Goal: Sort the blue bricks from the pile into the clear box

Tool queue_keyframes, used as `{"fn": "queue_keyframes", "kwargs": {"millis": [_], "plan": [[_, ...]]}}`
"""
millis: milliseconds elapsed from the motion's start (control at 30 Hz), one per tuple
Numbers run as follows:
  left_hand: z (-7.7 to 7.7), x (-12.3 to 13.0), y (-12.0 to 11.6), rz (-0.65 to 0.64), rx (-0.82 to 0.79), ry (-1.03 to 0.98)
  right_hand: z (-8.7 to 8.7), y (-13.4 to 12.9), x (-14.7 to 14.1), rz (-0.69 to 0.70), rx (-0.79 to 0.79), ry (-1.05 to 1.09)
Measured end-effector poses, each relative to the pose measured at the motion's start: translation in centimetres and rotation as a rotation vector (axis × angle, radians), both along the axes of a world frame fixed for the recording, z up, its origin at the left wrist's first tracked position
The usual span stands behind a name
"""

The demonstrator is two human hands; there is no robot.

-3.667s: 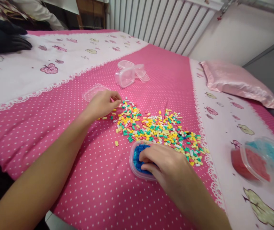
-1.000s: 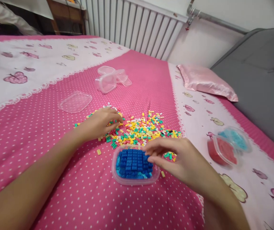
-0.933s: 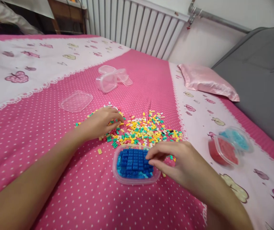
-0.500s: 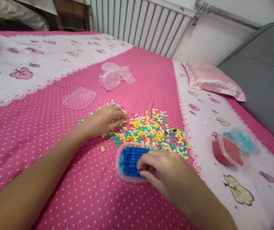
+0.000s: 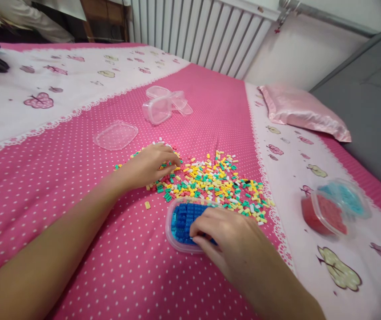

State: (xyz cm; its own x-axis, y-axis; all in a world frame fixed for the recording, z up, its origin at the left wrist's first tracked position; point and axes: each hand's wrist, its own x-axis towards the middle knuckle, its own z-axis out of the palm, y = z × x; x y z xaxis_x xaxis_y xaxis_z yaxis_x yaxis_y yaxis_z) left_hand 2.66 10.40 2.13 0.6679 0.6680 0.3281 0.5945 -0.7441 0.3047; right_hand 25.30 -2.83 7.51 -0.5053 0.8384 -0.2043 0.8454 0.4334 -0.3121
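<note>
A clear tub of blue bricks (image 5: 185, 220) stands on the pink dotted bedspread. Over its right part is my right hand (image 5: 222, 235), fingers bent and thumb near the index finger; whatever the fingertips hold, if anything, is hidden. Behind the tub spreads a pile of small yellow, green, white and red bricks (image 5: 210, 180). My left hand (image 5: 155, 164) rests at the pile's left end, its fingers curled toward the bricks with a gap between thumb and index finger. No brick can be made out in it.
A clear lid (image 5: 116, 135) lies at the left. Clear empty containers (image 5: 159, 110) stand farther back. To the right are a tub of red bricks (image 5: 326, 213) and one of light blue bricks (image 5: 346, 195). A pink pillow (image 5: 302, 109) lies beyond, near a radiator (image 5: 197, 33).
The whole view has shifted slightly, so everything appears a little farther right. Both hands stay at about the same places over the tub and the pile.
</note>
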Motion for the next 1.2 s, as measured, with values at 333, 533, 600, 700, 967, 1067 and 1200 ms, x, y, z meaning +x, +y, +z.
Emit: {"fn": "queue_keyframes", "kwargs": {"millis": [333,533,600,700,967,1067,1200], "plan": [[0.03,0.03,-0.07,0.015,-0.003,0.018,0.37,0.11,0.32,-0.023,-0.019,-0.056],[0.06,0.0,-0.07,0.02,-0.012,0.017,-0.11,-0.36,0.68,0.022,0.059,-0.01],[0.08,0.02,-0.09,0.022,-0.017,0.019,-0.21,-0.44,0.7,0.037,0.081,-0.013],[0.07,0.02,-0.12,0.028,-0.016,0.021,-0.21,-0.36,0.52,0.04,0.075,-0.054],[0.11,-0.08,-0.13,0.027,-0.019,0.011,-0.31,-0.07,0.42,0.008,0.147,-0.012],[0.19,-0.03,-0.17,0.031,-0.023,0.023,-0.25,-0.03,0.72,0.036,0.13,0.01],[0.29,0.06,-0.26,0.028,-0.019,0.031,-0.13,0.1,1.09,0.052,0.137,0.016]]}}
